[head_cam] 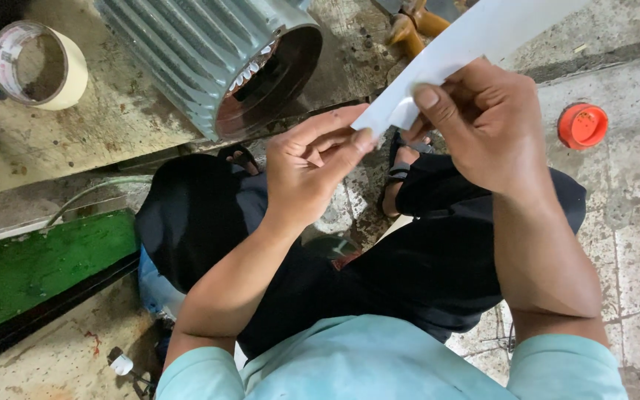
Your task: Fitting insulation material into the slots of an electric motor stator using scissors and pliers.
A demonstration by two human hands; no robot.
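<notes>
A long white paper strip (475,37) runs from the top right down to the middle of the view. My right hand (483,122) pinches it near its lower end, thumb on top. My left hand (312,167) holds the strip's lower tip between thumb and forefinger. Both hands hover above my knees in dark trousers. Just beyond my left hand lies a ribbed grey motor housing (209,52) with copper windings visible in its open end.
A roll of beige tape (38,65) stands at the top left on a stained surface. A red round cap (582,125) lies on the concrete floor at right. A green board (38,267) lies at left. Orange tool handles (416,26) show at the top.
</notes>
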